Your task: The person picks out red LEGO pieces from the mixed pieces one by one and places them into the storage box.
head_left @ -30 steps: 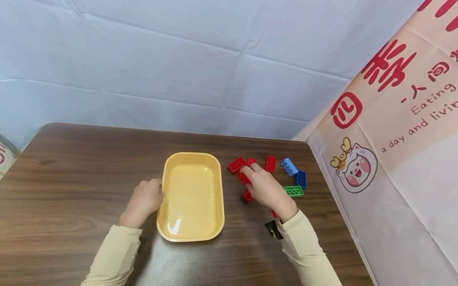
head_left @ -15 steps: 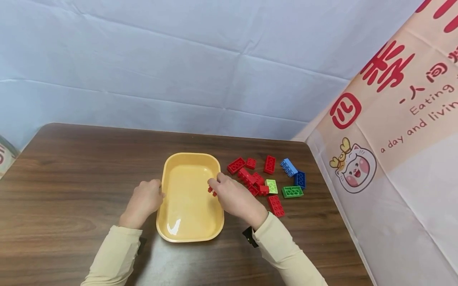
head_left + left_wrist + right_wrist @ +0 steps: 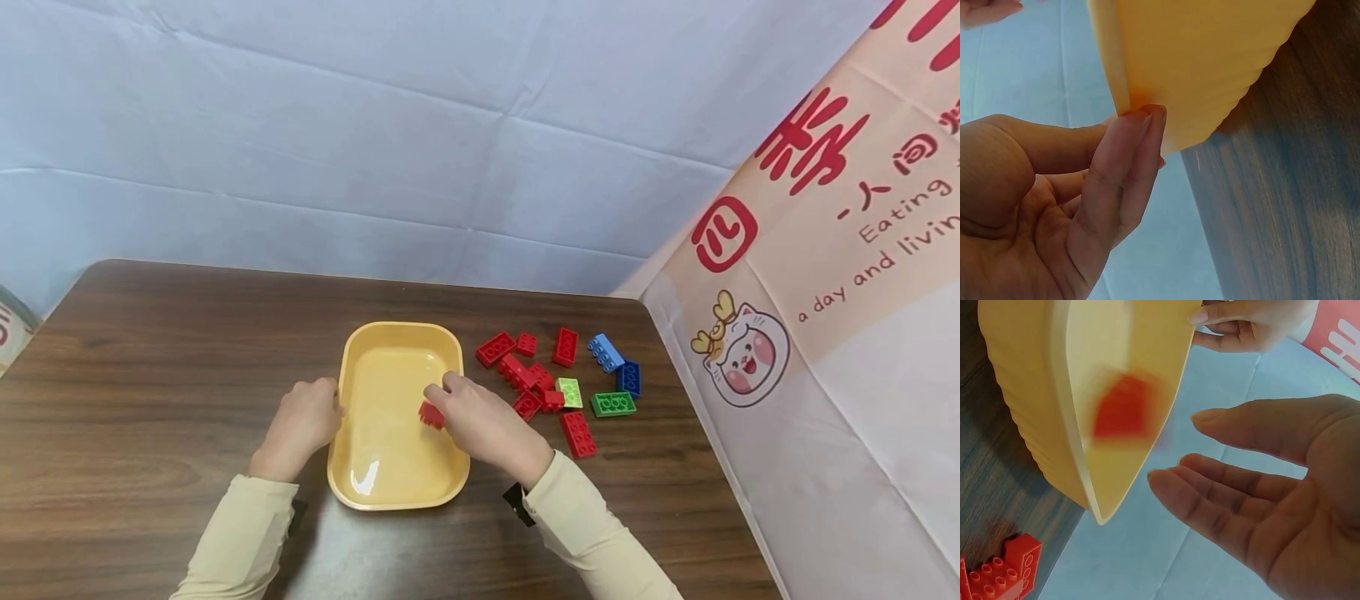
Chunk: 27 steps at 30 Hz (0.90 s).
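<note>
A yellow tray (image 3: 397,498) stands on the table, and my left hand (image 3: 296,427) pinches its left rim. In the left wrist view the thumb and fingers of my left hand (image 3: 1079,187) meet at the rim of the tray (image 3: 1197,62). Over the tray's right side is my right hand (image 3: 491,423), its thumb and fingers parted in the right wrist view. A blurred red brick (image 3: 1124,407) is inside the tray, apart from the fingertips of my right hand (image 3: 1254,487); the head view shows this red brick (image 3: 431,415) just left of the fingers.
Right of the tray lie several red bricks (image 3: 578,433), a lime brick (image 3: 570,392), a green brick (image 3: 613,404), a dark blue brick (image 3: 629,378) and a light blue brick (image 3: 605,352). A pale cloth (image 3: 300,133) hangs behind the table (image 3: 172,375).
My right hand has moved left from the pile to over the tray with a red brick and let it go. My left hand has stayed on the rim.
</note>
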### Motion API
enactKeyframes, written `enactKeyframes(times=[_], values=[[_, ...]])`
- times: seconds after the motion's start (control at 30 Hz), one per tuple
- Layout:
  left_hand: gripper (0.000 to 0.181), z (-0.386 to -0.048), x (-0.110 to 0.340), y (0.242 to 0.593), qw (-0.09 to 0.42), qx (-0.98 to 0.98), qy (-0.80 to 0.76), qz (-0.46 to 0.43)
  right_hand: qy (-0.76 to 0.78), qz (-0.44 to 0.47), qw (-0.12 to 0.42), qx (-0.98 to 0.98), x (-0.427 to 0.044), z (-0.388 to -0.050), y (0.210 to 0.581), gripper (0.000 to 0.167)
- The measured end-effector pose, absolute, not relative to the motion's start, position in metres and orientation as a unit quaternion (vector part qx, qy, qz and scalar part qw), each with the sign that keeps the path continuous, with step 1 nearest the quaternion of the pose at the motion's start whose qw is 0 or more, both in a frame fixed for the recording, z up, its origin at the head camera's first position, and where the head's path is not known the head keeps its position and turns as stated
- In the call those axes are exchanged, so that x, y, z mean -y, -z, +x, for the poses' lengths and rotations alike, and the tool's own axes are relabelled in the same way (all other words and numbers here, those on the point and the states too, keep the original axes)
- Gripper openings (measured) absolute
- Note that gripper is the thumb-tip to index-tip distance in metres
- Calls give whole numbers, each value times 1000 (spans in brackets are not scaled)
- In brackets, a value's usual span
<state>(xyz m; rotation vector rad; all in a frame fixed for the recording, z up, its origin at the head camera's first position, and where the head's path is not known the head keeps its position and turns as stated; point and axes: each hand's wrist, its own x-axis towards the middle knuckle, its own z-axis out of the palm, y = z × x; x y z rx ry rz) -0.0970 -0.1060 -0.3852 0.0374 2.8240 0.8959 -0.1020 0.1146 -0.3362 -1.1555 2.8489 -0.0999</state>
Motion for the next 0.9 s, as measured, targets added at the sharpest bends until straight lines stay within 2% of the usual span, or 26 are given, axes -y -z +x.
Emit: enactKeyframes(times=[0.37,0.6,0.9], values=[[6,-97,106,385,89,-949,-302,10,19,-367,33,-929,-119,-101,334,26],[6,-97,105,384,91,-949,-302,10,25,-353,52,-934,-122,-102,334,29],[6,-96,105,385,86,-949,-305,9,61,-313,55,-946,-142,-109,338,35]])
